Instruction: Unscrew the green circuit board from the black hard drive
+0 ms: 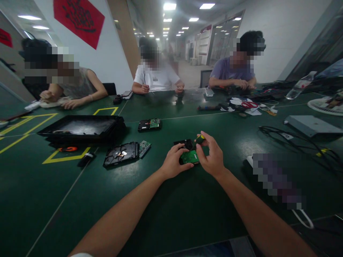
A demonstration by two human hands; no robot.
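A hard drive (189, 157) lies on the green table with its green circuit board facing up. My left hand (173, 161) grips it from the left, thumb along the near edge and fingers over the far side. In my right hand (212, 157) is a screwdriver (199, 140) with a dark green and yellow handle, pinched between thumb and fingers over the drive's right part. Its tip is hidden by the hands. A black part (183, 143) sits just beyond the left fingers.
To the left lie another hard drive (121, 154), a loose circuit board (145, 148) and a stack of black panels (83, 126). One more drive (149, 124) sits farther back. Cables (289, 137) and a grey box (312, 125) are at right. Three people sit across the table.
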